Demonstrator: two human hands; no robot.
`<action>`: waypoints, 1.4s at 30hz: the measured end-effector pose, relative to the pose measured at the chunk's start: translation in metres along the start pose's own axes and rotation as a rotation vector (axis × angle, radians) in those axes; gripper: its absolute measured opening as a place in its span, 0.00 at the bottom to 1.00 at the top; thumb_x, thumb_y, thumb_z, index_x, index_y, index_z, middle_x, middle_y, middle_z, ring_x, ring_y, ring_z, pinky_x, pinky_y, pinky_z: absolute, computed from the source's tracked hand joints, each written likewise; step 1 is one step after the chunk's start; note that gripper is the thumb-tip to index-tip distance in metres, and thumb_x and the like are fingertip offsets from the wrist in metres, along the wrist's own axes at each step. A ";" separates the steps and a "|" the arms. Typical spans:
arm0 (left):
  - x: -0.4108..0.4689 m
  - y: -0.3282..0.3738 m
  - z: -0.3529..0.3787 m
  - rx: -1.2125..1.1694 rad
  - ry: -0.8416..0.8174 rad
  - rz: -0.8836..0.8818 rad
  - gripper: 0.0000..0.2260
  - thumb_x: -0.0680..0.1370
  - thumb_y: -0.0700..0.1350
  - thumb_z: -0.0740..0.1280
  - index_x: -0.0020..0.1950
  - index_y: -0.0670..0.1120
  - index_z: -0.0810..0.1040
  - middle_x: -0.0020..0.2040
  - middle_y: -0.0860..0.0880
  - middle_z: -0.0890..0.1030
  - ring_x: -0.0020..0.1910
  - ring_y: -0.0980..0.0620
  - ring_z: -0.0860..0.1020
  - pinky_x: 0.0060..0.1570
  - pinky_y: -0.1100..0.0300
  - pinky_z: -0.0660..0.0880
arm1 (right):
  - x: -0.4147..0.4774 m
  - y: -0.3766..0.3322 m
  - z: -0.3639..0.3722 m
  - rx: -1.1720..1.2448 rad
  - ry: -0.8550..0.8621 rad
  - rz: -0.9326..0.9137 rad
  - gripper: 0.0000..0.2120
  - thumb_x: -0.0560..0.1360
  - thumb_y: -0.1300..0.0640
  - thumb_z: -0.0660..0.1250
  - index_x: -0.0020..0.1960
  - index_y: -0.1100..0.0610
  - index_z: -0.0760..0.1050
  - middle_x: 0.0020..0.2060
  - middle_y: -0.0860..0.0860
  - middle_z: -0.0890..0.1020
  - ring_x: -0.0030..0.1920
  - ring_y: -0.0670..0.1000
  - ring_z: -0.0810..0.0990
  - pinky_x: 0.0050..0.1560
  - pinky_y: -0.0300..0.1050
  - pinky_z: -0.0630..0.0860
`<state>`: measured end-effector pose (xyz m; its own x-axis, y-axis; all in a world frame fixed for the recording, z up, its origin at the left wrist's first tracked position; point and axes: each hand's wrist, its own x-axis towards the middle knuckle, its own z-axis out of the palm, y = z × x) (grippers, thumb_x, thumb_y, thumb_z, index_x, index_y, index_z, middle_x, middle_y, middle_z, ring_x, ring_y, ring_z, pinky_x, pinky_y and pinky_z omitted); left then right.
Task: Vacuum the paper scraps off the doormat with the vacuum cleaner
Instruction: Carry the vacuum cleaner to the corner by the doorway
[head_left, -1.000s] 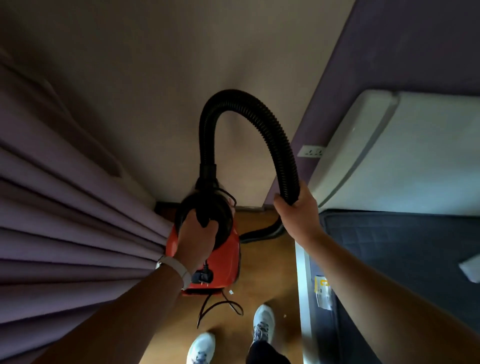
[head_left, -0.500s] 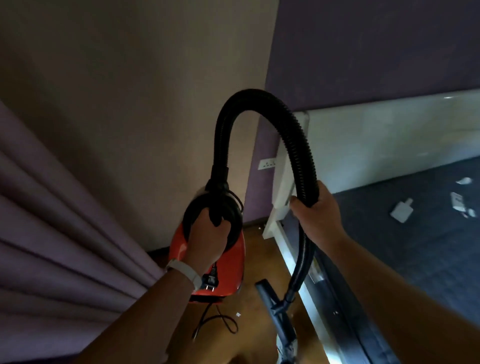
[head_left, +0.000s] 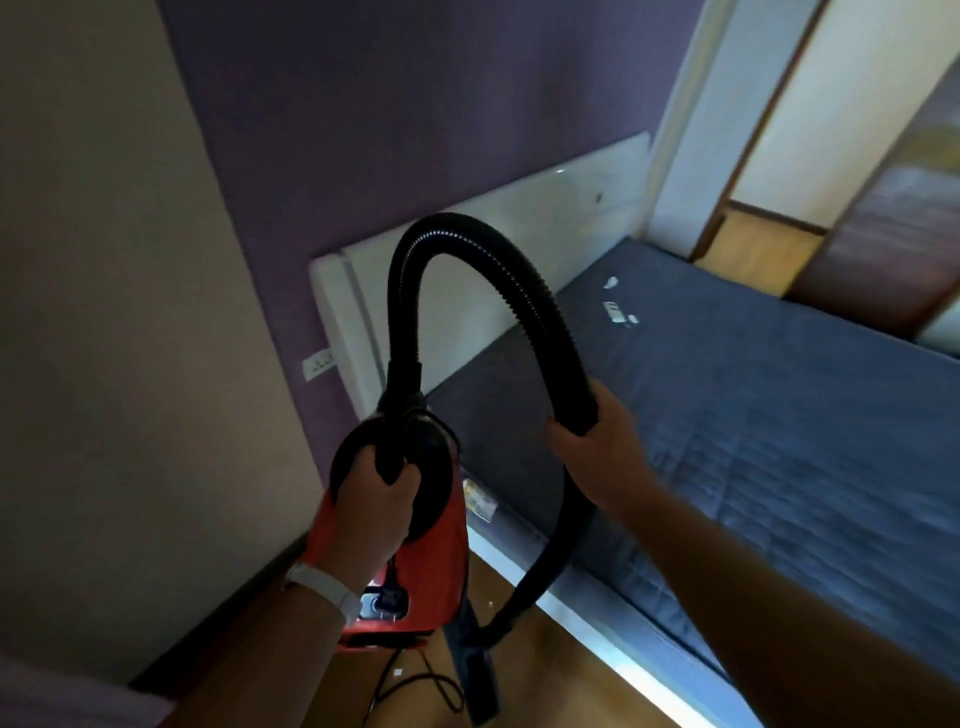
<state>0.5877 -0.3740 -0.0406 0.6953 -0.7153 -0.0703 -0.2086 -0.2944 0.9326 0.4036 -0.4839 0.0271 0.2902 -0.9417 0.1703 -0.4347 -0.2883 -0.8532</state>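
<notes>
A red vacuum cleaner (head_left: 436, 566) with a black top hangs in the air in front of me. My left hand (head_left: 371, 499) grips its black carry handle. A ribbed black hose (head_left: 467, 244) arches up from the body and down to my right hand (head_left: 602, 447), which grips it. Below that hand the hose drops to a black nozzle (head_left: 475, 670) near the wooden floor. White paper scraps (head_left: 615, 309) lie on the dark grey quilted surface (head_left: 779, 415) at the right. No doormat is recognisable.
A white headboard (head_left: 519, 218) stands against the purple wall (head_left: 363, 104), with a wall socket (head_left: 318, 364) beside it. The vacuum's black cord (head_left: 410, 680) dangles onto the wooden floor (head_left: 571, 691). A wooden sliding door (head_left: 893, 218) and a doorway are at the far right.
My view has swung right, away from the curtains and toward the quilted surface and the doorway. Both hands keep their hold on the handle and hose, and the vacuum stays lifted.
</notes>
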 end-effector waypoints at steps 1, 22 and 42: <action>-0.008 0.004 0.010 -0.007 -0.035 0.023 0.06 0.78 0.41 0.67 0.54 0.43 0.74 0.45 0.46 0.78 0.45 0.45 0.76 0.43 0.60 0.67 | -0.010 0.005 -0.014 0.003 0.032 0.016 0.12 0.72 0.65 0.71 0.43 0.52 0.70 0.31 0.46 0.73 0.27 0.35 0.73 0.29 0.29 0.68; -0.275 0.080 0.209 -0.022 -0.784 0.262 0.05 0.74 0.48 0.67 0.38 0.51 0.75 0.28 0.50 0.75 0.27 0.47 0.75 0.29 0.53 0.71 | -0.334 0.077 -0.303 0.079 0.739 0.291 0.12 0.71 0.64 0.72 0.39 0.53 0.70 0.25 0.42 0.71 0.25 0.41 0.69 0.27 0.36 0.69; -0.431 0.149 0.455 0.050 -1.456 0.535 0.05 0.75 0.45 0.66 0.40 0.47 0.74 0.23 0.51 0.70 0.23 0.50 0.70 0.26 0.53 0.69 | -0.451 0.140 -0.477 -0.234 1.309 0.648 0.07 0.70 0.63 0.71 0.44 0.57 0.73 0.37 0.63 0.79 0.33 0.58 0.77 0.31 0.43 0.77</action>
<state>-0.0562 -0.3980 -0.0318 -0.7045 -0.7083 -0.0434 -0.2483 0.1888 0.9501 -0.1949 -0.1829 0.0658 -0.9064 -0.3602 0.2208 -0.3460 0.3330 -0.8771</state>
